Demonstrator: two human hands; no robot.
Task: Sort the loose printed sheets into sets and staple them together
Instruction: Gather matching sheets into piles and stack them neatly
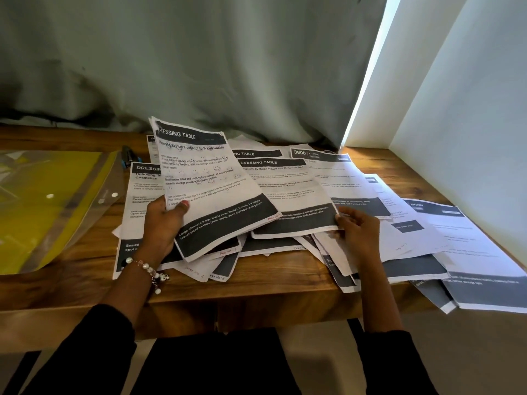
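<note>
Many loose printed sheets (359, 189) with black header and footer bands lie overlapping across the wooden table (85, 263). My left hand (162, 223) grips a small stack of sheets headed "Dressing Table" (211, 178), lifted and tilted above the pile, thumb on its left edge. My right hand (358, 232) pinches the lower right corner of another "Dressing Table" sheet (288, 192) lying on the pile. A blue and black stapler (129, 158) lies behind the sheets at the left, partly hidden.
A clear plastic folder with yellow backing (48, 201) lies on the table's left side. A grey curtain (199, 67) hangs along the back edge. A white wall (470, 124) closes off the right side. Some sheets overhang the table's front right edge.
</note>
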